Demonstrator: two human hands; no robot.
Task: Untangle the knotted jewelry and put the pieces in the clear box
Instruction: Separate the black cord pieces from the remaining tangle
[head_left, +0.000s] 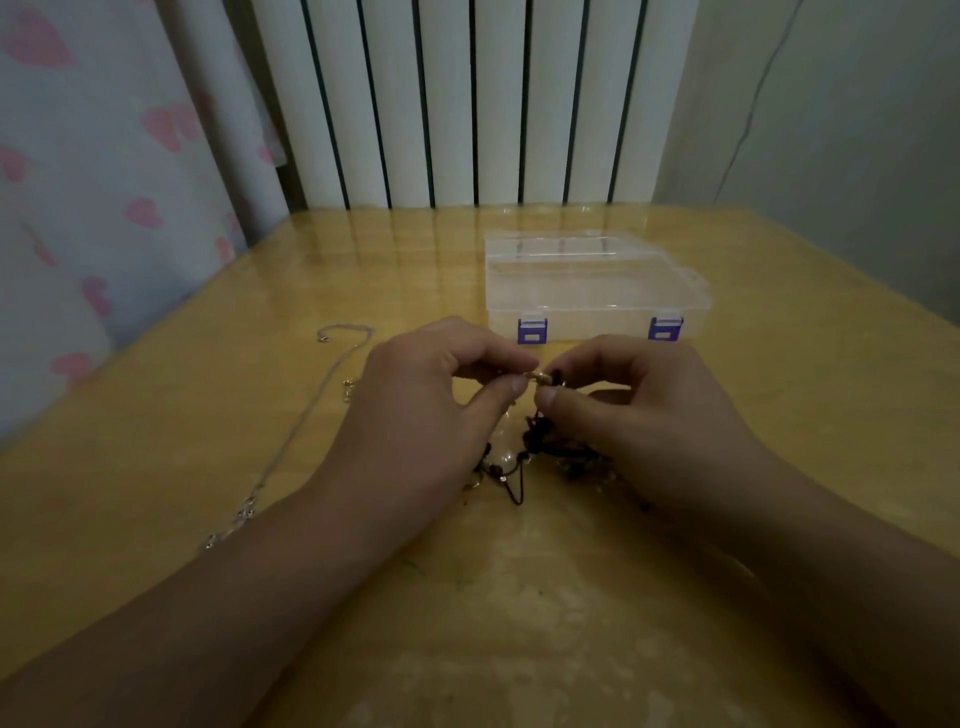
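- We find the left hand and right hand both pinching a small gold metal piece at frame centre.
- The knotted dark-cord jewelry tangle hangs below it.
- The clear plastic box with purple latches, upper right, appears latched.
- Risk: hard pulling could tighten knots.

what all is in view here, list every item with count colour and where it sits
clear box: one, see-through with two purple latches, lid down, far side of the table right of centre
jewelry tangle: one clump, dark cords with pale beads and a gold-coloured piece, on the table between and under the hands
silver chain: one, silver, laid out apart on the left of the table
small gold piece: one or two, gold, beside the chain; too small to tell more
table: one, glossy yellow wood
radiator: one, white, behind the table
curtain: one, pale with pink hearts, left
left hand: pinches the gold-coloured piece of the tangle
right hand: pinches the tangle alongside it
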